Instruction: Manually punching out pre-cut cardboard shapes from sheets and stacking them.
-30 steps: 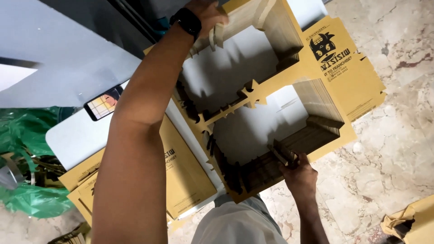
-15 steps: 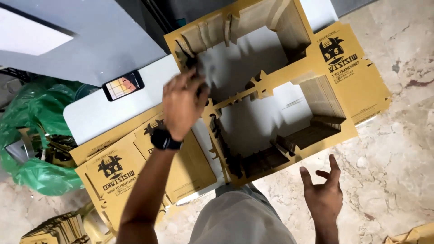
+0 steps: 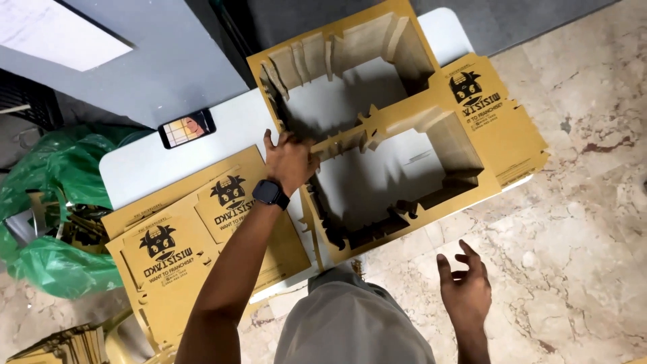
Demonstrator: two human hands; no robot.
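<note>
Cardboard box frame [image 3: 397, 128], half folded with two open cells, lay across the white table [image 3: 141, 168], steadied at its left edge by the left hand [image 3: 290, 160], while the right hand [image 3: 465, 290] hovered empty, fingers spread, below it.

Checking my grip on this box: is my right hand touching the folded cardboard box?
Apart. The head view shows the right hand open over the floor, clear of the cardboard box; only the left hand touches it.

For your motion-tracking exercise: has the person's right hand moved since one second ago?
Yes. The right hand has come off the cardboard frame at its near edge and now hangs open over the marble floor, apart from it.
</note>
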